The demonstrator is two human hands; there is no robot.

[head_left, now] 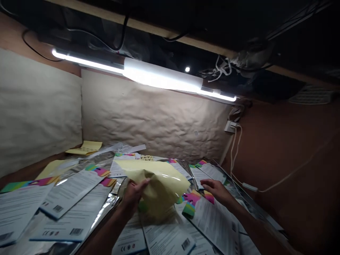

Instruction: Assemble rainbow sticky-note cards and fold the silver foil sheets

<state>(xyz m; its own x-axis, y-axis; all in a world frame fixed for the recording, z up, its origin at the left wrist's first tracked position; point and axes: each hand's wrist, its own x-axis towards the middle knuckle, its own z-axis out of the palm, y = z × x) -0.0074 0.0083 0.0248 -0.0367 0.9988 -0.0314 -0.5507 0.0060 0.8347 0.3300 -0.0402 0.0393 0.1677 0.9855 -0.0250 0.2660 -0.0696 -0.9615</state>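
Note:
My left hand point(134, 194) is closed on a curled yellow sheet point(159, 182), pinching its near edge so the sheet arches up over the pile. My right hand point(216, 189) lies to the right of the sheet with its fingers stretched out, resting on a white printed package with a bright multicoloured top point(196, 202). The two hands are a short way apart. Part of the left hand's fingers is hidden behind the yellow sheet.
Several white and silver printed packages point(71, 194) with barcodes cover the wooden work surface. More yellow sheets point(86, 147) lie at the back left. Brown paper point(159, 120) lines the back wall under a tube light point(148, 74). A socket with white cables point(232, 127) hangs at right.

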